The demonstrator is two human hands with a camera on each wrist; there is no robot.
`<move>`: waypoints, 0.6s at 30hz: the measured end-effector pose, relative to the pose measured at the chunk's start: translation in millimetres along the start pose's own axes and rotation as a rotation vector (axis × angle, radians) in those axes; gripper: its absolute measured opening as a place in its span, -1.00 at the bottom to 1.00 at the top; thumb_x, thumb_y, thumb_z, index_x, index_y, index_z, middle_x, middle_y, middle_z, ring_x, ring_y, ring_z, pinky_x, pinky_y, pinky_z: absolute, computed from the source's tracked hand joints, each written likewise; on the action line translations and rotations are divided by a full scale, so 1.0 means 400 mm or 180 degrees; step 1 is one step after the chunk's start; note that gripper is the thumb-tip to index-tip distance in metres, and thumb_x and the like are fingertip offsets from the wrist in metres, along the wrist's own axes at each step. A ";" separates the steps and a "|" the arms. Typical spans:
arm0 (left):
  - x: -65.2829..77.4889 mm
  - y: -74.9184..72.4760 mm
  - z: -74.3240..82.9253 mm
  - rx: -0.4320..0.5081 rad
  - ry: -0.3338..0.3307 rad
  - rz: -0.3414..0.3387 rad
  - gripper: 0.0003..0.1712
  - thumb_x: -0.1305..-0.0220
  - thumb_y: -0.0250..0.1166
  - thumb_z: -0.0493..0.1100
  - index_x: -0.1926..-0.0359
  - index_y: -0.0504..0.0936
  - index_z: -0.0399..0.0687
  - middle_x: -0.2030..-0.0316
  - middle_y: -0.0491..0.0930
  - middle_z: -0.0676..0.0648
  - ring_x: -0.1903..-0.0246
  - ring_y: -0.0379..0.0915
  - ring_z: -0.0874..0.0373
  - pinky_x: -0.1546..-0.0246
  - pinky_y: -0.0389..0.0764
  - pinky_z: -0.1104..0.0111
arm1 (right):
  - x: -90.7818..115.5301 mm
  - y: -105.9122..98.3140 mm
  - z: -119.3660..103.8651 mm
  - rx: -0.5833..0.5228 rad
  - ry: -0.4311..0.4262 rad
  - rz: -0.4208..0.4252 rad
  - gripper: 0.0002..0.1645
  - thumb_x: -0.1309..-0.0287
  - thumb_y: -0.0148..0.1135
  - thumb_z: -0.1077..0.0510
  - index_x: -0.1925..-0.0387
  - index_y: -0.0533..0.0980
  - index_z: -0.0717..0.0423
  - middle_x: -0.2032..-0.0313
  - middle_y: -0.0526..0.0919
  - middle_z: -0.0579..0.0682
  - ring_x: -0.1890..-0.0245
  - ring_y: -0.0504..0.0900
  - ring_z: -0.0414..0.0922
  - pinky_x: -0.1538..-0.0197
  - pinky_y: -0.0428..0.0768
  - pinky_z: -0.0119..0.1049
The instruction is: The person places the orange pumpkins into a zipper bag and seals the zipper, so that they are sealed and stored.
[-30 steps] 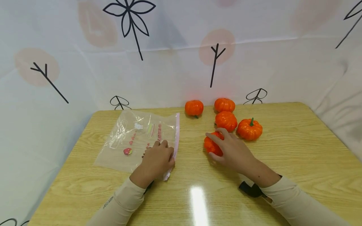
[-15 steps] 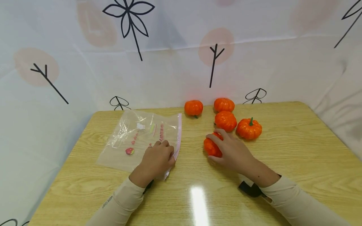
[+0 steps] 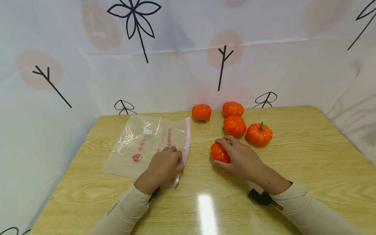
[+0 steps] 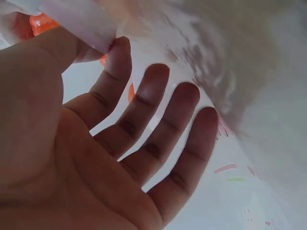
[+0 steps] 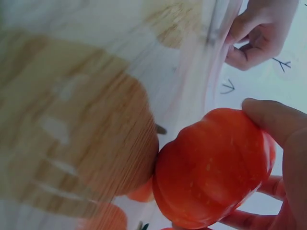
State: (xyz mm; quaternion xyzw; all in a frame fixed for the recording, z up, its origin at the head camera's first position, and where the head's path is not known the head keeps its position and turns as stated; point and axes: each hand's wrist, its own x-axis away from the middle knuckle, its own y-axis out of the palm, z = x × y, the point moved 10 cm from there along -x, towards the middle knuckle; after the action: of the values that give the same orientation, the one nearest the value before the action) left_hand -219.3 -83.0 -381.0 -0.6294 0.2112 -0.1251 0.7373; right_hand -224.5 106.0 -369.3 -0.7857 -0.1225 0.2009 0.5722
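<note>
On the left of the table lies a clear zip bag (image 3: 123, 155) with a pink zip edge and small strawberry and rabbit prints. My left hand (image 3: 165, 164) pinches that edge between thumb and index finger, the other fingers loosely bent in the left wrist view. A small orange toy pumpkin (image 3: 218, 152) sits in the grip of my right hand (image 3: 242, 160), to the right of the bag. The right wrist view shows the pumpkin (image 5: 211, 167) between thumb and fingers. From above, my right hand covers part of it.
Several more orange pumpkins stand behind and beside my right hand: one far left (image 3: 201, 112), one at the back (image 3: 233, 109), one in front of it (image 3: 234, 126) and one at the right (image 3: 259, 134). A patterned white cloth (image 3: 182, 78) rises behind the wooden table (image 3: 308, 147).
My left hand and the bag's zip edge have shifted slightly right. My right hand and its pumpkin have moved a little left. The other pumpkins stay put.
</note>
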 end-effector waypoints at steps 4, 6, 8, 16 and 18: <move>-0.001 0.013 0.000 0.0170 -0.0013 -0.0200 -0.73 -0.24 0.31 -0.09 0.55 0.45 0.08 0.55 0.35 0.11 0.52 0.27 0.21 0.55 0.32 0.37 | -0.002 -0.001 0.002 -0.0066 0.0062 0.0024 -0.19 -0.11 0.37 -0.27 -0.27 0.38 0.03 -0.22 0.50 0.21 -0.11 0.59 0.22 -0.11 0.56 0.18; 0.000 0.021 -0.002 0.0259 -0.0056 -0.0315 -0.72 -0.25 0.30 -0.09 0.55 0.44 0.07 0.57 0.34 0.10 0.54 0.26 0.22 0.55 0.30 0.37 | -0.002 -0.002 0.004 -0.0119 0.0087 0.0040 -0.20 -0.13 0.34 -0.29 -0.27 0.37 0.03 -0.23 0.50 0.20 -0.14 0.56 0.22 -0.15 0.53 0.19; 0.002 0.027 -0.003 0.0332 -0.0098 -0.0405 -0.71 -0.26 0.30 -0.10 0.55 0.43 0.06 0.58 0.34 0.09 0.55 0.27 0.21 0.56 0.29 0.36 | -0.002 -0.003 0.005 -0.0189 0.0113 0.0048 -0.19 -0.15 0.31 -0.32 -0.28 0.36 0.03 -0.24 0.51 0.19 -0.17 0.54 0.21 -0.18 0.51 0.19; 0.006 0.043 -0.010 0.0499 -0.0226 -0.0636 -0.68 -0.29 0.29 -0.07 0.56 0.39 0.08 0.61 0.35 0.10 0.58 0.28 0.23 0.58 0.28 0.35 | -0.004 -0.002 0.010 -0.0380 0.0182 -0.0010 -0.17 -0.19 0.24 -0.35 -0.30 0.33 0.03 -0.30 0.47 0.17 -0.18 0.55 0.21 -0.14 0.54 0.18; 0.007 0.046 -0.011 0.0521 -0.0224 -0.0648 -0.68 -0.28 0.28 -0.08 0.56 0.38 0.08 0.62 0.35 0.11 0.58 0.28 0.24 0.59 0.28 0.34 | -0.002 0.000 0.012 -0.0457 0.0194 -0.0037 -0.18 -0.19 0.25 -0.35 -0.30 0.33 0.02 -0.29 0.47 0.15 -0.15 0.56 0.19 -0.12 0.56 0.16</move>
State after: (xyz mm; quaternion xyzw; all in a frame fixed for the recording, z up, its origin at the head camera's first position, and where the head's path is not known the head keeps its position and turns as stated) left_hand -220.5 -84.7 -400.0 -0.5893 0.1094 -0.1940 0.7766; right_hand -227.5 109.5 -370.5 -0.8297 -0.1236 0.1643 0.5190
